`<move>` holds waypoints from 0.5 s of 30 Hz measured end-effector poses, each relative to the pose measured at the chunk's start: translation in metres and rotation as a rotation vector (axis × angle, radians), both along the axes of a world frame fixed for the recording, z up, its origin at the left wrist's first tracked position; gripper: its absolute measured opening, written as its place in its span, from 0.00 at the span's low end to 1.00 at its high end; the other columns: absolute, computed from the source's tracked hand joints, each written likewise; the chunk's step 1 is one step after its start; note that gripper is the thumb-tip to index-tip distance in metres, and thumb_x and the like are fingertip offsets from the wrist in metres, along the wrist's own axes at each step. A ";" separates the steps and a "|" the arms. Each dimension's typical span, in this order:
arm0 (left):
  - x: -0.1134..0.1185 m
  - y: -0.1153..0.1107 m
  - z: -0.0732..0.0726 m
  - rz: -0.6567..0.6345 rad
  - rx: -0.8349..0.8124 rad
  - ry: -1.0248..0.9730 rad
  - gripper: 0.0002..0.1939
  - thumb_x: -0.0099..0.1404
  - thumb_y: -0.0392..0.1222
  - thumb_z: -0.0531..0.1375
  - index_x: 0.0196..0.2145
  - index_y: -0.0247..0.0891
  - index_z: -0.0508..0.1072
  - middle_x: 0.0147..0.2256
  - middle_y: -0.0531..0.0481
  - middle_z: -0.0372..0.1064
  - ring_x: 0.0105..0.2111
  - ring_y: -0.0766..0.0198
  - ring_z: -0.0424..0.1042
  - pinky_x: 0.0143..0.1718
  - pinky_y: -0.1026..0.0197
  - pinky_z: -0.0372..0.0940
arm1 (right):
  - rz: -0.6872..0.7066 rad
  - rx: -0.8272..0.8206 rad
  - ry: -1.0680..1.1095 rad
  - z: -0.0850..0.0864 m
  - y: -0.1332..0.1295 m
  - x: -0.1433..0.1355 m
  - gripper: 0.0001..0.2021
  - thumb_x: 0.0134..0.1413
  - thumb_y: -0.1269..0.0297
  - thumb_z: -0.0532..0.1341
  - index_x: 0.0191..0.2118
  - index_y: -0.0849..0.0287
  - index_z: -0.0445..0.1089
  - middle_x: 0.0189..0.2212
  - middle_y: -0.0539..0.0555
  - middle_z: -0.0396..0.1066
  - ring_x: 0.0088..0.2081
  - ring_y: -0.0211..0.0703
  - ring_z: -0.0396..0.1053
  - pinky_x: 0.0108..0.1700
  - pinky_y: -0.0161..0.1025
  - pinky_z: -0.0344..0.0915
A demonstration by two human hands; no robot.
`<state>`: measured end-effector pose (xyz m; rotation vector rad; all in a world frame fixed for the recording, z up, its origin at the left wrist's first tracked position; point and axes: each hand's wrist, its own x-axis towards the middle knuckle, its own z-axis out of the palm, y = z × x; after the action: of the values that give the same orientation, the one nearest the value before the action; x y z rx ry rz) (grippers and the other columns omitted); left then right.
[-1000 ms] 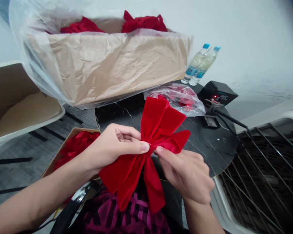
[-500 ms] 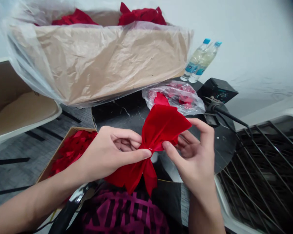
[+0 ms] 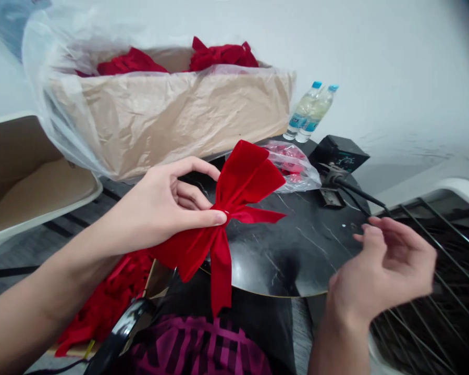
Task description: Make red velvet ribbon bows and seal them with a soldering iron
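A red velvet bow point(image 3: 244, 174) with two hanging tails is pinched at its centre knot by my left hand point(image 3: 172, 200), above the near edge of the black marbled round table point(image 3: 273, 260). My thumb lies on the knot, and the loops spread to the upper right and lower left. Off to the right, my right hand point(image 3: 391, 260) is away from the bow, over the table's right edge. Its fingers are curled and slightly blurred, and whether anything small is between them cannot be made out.
A plastic-lined carton point(image 3: 172, 114) holds red bows at the back. Two bottles point(image 3: 307, 117), a clear bag of red pieces point(image 3: 293, 166) and a black device point(image 3: 340, 153) stand behind. A box of red ribbons point(image 3: 113, 297) is lower left; a wire rack point(image 3: 433, 250) is right.
My right hand has let go of the bow and moved right. My left hand has shifted slightly up and left with the bow, and one tail now points right. The view has shifted.
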<state>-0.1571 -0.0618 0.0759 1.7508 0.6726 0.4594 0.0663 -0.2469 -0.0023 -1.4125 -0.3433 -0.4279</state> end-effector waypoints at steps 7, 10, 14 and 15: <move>0.006 -0.011 0.006 -0.134 -0.049 -0.006 0.26 0.55 0.33 0.71 0.48 0.45 0.68 0.28 0.56 0.81 0.28 0.63 0.82 0.29 0.73 0.75 | 1.083 -0.532 -0.147 0.031 0.027 -0.048 0.11 0.61 0.59 0.67 0.48 0.53 0.77 0.48 0.52 0.79 0.49 0.47 0.76 0.54 0.41 0.69; 0.003 -0.014 0.008 -0.168 -0.042 -0.017 0.24 0.57 0.32 0.69 0.48 0.45 0.67 0.30 0.56 0.82 0.30 0.64 0.82 0.31 0.73 0.75 | 1.235 -0.382 0.082 0.024 0.036 -0.050 0.08 0.59 0.60 0.69 0.42 0.56 0.79 0.39 0.52 0.81 0.42 0.45 0.78 0.47 0.38 0.73; 0.001 -0.015 0.008 -0.138 -0.047 -0.030 0.22 0.57 0.35 0.70 0.47 0.44 0.68 0.30 0.53 0.82 0.29 0.61 0.82 0.29 0.70 0.76 | 1.243 -0.410 0.138 0.021 0.029 -0.046 0.06 0.59 0.60 0.69 0.38 0.56 0.79 0.28 0.49 0.78 0.31 0.39 0.76 0.36 0.33 0.71; 0.001 -0.015 0.009 -0.125 -0.051 -0.028 0.22 0.57 0.34 0.70 0.46 0.43 0.69 0.30 0.53 0.81 0.28 0.61 0.82 0.28 0.70 0.76 | 1.239 -0.414 0.140 0.021 0.025 -0.045 0.06 0.59 0.60 0.69 0.39 0.55 0.79 0.27 0.48 0.78 0.30 0.37 0.75 0.35 0.33 0.70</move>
<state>-0.1564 -0.0769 0.0844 1.7234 0.5470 0.3769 0.0215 -0.2217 0.0192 -1.3357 -1.1305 0.7879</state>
